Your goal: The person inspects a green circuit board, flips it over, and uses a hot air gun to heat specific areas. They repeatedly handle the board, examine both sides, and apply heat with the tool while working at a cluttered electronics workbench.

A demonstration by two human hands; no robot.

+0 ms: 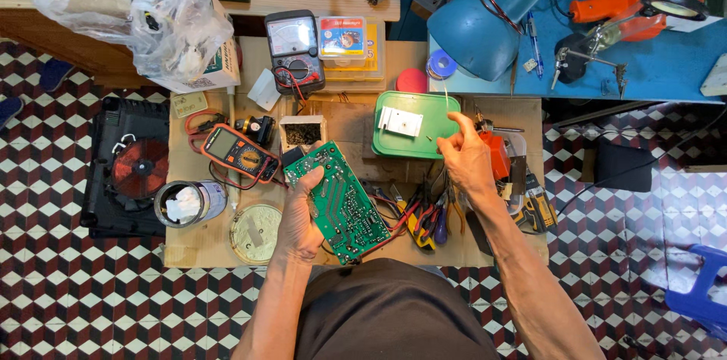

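You have the green circuit board [338, 202] gripped in your left hand [297, 216], tilted solder-side up over the cardboard-covered work surface [198, 250], its red wires trailing off the lower edge toward the pile of pliers and cutters [429, 216]. Your right hand [463, 157] is raised just beside the green plastic lid [409, 124], fingers pinched around what looks like a thin strand of solder wire (too fine to be sure) that rises above the fingertips. Judging from this, the board is out and in hand but nothing is touching its solder side yet, and the soldering iron's red stand [496, 155] sits just behind your right hand, so the joint work itself looks not yet begun. Left of the board lie the orange digital multimeter [238, 151] and a small box of dark bits [303, 133]; the analogue meter [294, 49] rests further back, and the blue desk lamp [500, 12] hangs over the blue bench beyond
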